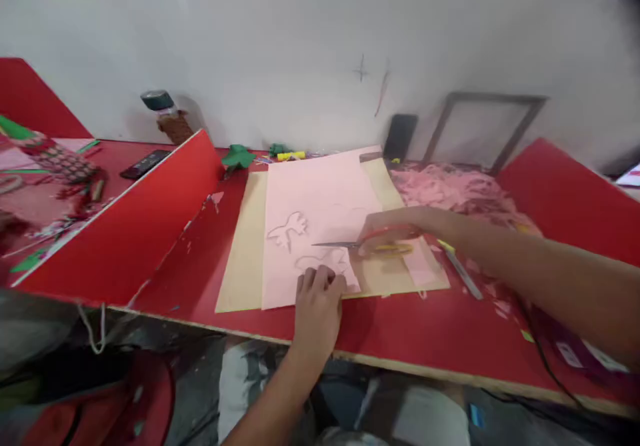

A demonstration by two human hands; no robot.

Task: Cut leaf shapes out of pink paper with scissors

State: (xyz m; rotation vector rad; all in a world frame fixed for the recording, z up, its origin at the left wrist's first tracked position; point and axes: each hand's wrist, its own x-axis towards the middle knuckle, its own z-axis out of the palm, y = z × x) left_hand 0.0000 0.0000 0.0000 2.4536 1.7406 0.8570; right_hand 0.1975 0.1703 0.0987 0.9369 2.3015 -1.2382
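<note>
My right hand (383,233) is closed around scissors (395,249) with orange and yellow handles. Their slim blades point left over a large sheet of pink paper (320,186). At that sheet's lower edge, my left hand (319,303) presses down with bent fingers beside a pale outlined paper shape (323,259). Further up and left lies a bird-like paper cut-out (290,229). A cream board (240,253) is under the pink sheet. The right hand is slightly blurred, so the exact finger loops are hard to make out.
Pink paper scraps (450,189) heap up at the back right, with a yellow-ended cutter knife (463,273) nearer. A red divider (150,226) stands left. Along the white wall are a dark phone (400,138), a grey frame (440,126) and a yellow stick (291,156).
</note>
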